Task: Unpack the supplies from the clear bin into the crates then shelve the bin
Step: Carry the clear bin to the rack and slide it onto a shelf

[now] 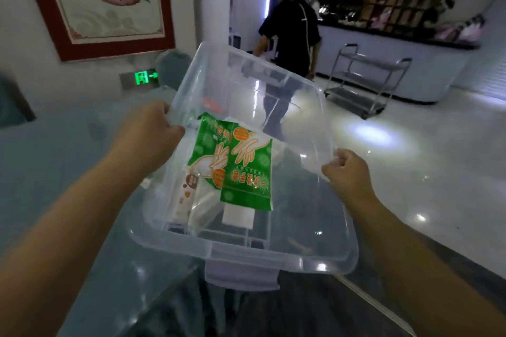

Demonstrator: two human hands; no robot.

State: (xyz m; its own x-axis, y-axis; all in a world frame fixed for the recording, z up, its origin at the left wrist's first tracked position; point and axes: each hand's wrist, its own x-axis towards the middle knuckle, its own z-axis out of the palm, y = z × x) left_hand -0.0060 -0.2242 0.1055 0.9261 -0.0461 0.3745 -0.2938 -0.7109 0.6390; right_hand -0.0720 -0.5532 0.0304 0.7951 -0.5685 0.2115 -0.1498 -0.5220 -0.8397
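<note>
Currently the clear bin (273, 252) is carried in the air, left hand (153, 128) gripping its left rim and right hand (346, 169) its right rim, green packets (241, 167) inside toward its left wall, so unpacking appears pending; next, locate the crates, which are not in view.

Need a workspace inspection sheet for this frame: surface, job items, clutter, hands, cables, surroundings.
Surface: glass-topped table at left; glossy floor at right.
Job's things: clear bin held up, tilted; green glove packets and a white packet inside.
Clutter: nothing seen.
Grippers: left hand grips the bin's left rim; right hand grips its right rim.
Cables: nothing seen.
Surroundings: person in black ahead, metal trolley, counter, framed picture, green exit sign.
</note>
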